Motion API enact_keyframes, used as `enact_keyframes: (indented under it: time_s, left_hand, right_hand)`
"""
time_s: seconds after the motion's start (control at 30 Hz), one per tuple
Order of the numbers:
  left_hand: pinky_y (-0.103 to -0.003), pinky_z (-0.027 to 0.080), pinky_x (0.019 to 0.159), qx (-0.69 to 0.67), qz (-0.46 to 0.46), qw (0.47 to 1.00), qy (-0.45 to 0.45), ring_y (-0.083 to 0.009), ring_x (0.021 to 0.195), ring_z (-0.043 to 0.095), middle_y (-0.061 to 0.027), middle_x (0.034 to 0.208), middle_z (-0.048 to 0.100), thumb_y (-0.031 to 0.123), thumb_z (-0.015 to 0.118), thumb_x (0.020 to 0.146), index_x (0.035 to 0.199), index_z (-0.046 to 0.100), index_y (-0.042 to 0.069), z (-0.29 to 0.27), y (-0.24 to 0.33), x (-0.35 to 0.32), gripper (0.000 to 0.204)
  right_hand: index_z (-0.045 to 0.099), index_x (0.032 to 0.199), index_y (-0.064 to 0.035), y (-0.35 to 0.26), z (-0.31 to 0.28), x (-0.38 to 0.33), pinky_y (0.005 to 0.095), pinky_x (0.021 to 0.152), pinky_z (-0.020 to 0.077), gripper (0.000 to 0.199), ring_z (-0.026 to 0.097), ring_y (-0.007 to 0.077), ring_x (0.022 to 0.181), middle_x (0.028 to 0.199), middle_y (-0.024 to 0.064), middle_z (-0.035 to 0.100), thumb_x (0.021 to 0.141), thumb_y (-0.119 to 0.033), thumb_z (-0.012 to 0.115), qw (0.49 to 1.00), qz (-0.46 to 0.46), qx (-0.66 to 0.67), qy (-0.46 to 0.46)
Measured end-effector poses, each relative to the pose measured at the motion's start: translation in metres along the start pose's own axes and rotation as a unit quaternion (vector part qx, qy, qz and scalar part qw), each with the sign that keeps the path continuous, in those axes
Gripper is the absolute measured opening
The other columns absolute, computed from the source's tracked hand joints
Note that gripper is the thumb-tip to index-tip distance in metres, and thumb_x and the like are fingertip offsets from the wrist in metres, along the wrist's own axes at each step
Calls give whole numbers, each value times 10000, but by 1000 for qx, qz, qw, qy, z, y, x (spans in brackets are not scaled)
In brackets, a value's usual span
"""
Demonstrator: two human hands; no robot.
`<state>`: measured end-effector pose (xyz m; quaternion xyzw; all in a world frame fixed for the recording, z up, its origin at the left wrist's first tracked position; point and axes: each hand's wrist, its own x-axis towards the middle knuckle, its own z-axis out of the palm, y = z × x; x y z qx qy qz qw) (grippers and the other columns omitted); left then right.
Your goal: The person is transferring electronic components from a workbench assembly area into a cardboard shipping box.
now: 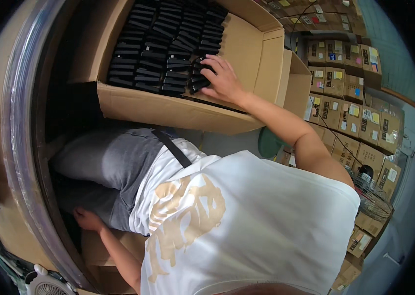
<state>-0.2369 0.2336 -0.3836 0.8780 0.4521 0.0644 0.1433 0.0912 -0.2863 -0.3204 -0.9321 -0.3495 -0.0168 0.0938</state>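
Observation:
Inside the open cardboard box (173, 105) lie several rows of slim black plastic bars (141, 54), packed side by side. My right hand (224, 81) reaches over the box's near wall, its fingers and thumb curled around a few black bars at the right end of the nearest rows. What lies under the fingers is partly hidden. My left hand (87, 219) rests low beside my grey-trousered thigh, fingers curled in. Whether it holds anything cannot be made out.
Bare cardboard shows on the box's right floor. A clear-wrapped curved edge (23, 128) runs along my left. Stacked cartons (345, 98) line the right, near a wire-caged fan (372, 199). A green round stool (269, 142) stands behind the box; a white fan (48, 282) is lower left.

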Motion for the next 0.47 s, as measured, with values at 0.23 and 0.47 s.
enact_keyframes:
  time_s: [0.23, 0.47]
  left_hand:
    - [-465, 424, 684, 12, -30, 999, -15, -436, 738, 554, -226, 902, 646, 304, 399, 936, 962, 609, -8, 4, -8, -1, 377]
    - [-476, 419, 685, -20, -55, 998, -13, -400, 722, 578, -216, 888, 658, 318, 409, 931, 924, 640, 42, 2, 0, -2, 360]
  right_hand:
    - [518, 1247, -186, -12, -3, -2, 431, 969, 404, 625, 427, 319, 1225, 1343, 81, 431, 658, -228, 724, 997, 74, 3, -33]
    - [427, 1375, -195, -6, 6, -1, 431, 973, 406, 783, 433, 314, 1223, 1441, 108, 344, 647, -201, 715, 991, 93, 4, -91]
